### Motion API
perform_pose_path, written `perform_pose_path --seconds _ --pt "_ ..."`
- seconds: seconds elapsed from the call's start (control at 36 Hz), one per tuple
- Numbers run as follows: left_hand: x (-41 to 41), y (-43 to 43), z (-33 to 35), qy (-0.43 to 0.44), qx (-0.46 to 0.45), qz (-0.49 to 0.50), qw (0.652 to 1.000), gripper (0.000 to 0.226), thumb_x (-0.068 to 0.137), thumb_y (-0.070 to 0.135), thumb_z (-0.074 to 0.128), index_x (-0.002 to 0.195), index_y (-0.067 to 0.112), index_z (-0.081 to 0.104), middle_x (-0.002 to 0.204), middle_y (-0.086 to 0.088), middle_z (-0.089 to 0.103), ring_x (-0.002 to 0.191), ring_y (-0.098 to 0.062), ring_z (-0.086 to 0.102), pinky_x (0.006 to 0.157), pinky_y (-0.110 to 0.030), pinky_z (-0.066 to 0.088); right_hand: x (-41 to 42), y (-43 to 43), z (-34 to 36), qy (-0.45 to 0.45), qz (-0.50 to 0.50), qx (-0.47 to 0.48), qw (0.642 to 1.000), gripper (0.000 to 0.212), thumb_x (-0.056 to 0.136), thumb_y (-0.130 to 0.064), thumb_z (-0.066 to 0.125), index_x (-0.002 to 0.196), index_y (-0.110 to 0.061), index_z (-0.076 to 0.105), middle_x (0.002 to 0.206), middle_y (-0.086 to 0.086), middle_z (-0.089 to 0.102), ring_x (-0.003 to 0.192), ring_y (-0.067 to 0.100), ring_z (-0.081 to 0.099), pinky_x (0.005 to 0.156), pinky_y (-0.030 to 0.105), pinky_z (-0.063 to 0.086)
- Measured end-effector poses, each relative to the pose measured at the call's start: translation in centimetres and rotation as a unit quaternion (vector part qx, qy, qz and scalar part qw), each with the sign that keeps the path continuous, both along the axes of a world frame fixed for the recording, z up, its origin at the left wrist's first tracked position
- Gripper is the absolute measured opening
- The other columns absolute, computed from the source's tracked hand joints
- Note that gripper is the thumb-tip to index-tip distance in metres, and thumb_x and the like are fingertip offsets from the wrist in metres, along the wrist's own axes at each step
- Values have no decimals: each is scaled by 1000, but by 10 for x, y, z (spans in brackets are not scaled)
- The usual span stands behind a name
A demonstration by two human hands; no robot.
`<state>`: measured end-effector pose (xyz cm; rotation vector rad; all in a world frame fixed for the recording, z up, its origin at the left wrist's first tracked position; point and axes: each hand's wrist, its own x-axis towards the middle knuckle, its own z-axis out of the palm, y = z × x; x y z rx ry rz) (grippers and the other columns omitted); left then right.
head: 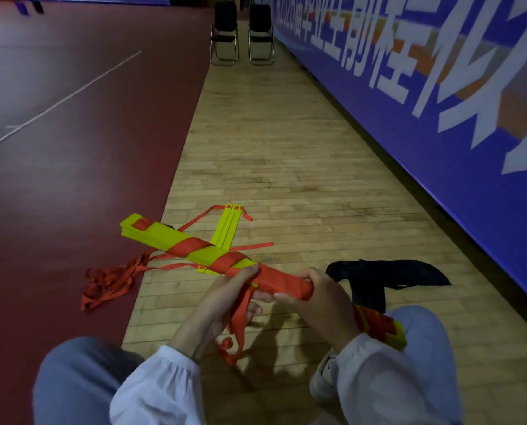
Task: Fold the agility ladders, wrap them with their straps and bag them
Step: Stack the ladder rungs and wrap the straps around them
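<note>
Wrapping red strap round folded ladder bundle, held above wooden floor (286,148).

Right hand (314,297) clenched on wrapped end of yellow flat-rung ladder bundle (176,237); left hand (225,299) pinches soft red webbing strap (239,320) (limp, likely tangles). Rungs look stiff, light; grip bundle ends. 2nd ladder (227,228) lies behind, black fabric bag (388,273) right. White writing on blue banner (440,96), unreadable here.

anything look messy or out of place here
Yes. A loose red strap lies bunched in a tangle on the dark red mat, left of the half-wrapped ladder bundle held in both hands. A second yellow ladder stack lies crosswise under it, unwrapped. The black bag sits crumpled nearby.
</note>
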<state>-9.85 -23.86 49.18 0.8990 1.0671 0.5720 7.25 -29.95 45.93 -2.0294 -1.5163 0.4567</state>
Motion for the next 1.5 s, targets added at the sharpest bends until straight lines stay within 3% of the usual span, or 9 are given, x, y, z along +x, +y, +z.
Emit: perform_pose_path --seconds 0.28,0.36,0.47,0.69,0.83,0.94,1.11,1.22,1.5 --pt "-8 -3 -9 -5 44 -25 999 34 98 24 47 87 -3 64 71 -19 68 38 -16 53 39 -22 43 16 8 1 166 60 -70 982 46 70 -72 51 80 -29 63 79 -12 62 75 4 59 71 23 44" --pt "-9 -5 -10 -15 42 -46 998 35 98 26 48 87 -3 66 74 -20 68 42 -18 57 41 -23 45 24 14 1 214 113 -97 965 43 75 -63 61 75 -21 70 80 -3 64 75 8 60 77 29 46" --pt "-10 -5 -11 -24 37 -64 997 36 98 26 47 88 -3 66 80 -22 68 46 -20 60 42 -23 48 27 16 6 239 122 -120 956 35 85 -40 68 82 -6 74 78 -2 65 68 5 60 68 19 46" --pt "-11 0 -4 -44 9 -96 994 33 97 26 47 101 -4 61 82 -21 68 47 -21 62 42 -24 50 25 14 10 261 90 -82 958 31 80 -39 72 82 -8 76 73 3 70 64 4 62 62 15 44" --pt "-13 5 -1 -35 -10 -123 992 43 97 38 43 105 1 62 87 -19 68 49 -21 62 44 -23 51 23 11 9 234 74 -57 968 22 78 -37 77 75 -15 73 73 -2 69 67 5 64 67 23 47" --pt "-9 4 -1 -28 -38 -109 993 63 95 56 34 100 2 65 82 -17 69 48 -19 61 44 -21 50 21 11 6 190 47 -43 980 38 60 -62 74 72 -27 69 81 -6 69 79 10 65 75 33 51" --pt "-6 5 -6 -64 -88 -76 991 88 85 75 23 99 1 68 76 -20 67 48 -23 59 44 -23 49 13 9 8 79 33 15 996 29 68 -46 80 61 -37 54 76 -11 55 74 1 55 66 25 43" --pt "-6 6 -8 -47 -106 -77 990 86 85 76 26 89 1 68 73 -17 66 48 -22 58 43 -22 48 10 6 9 35 33 28 998 32 68 -49 79 61 -40 50 77 -13 52 72 -3 52 59 17 32" --pt "-2 7 -10 5 -72 -56 996 60 94 55 39 86 0 62 72 -13 63 42 -16 55 38 -19 42 8 6 2 20 34 40 998 34 67 -49 80 65 -38 48 79 -12 51 78 4 53 59 19 34"
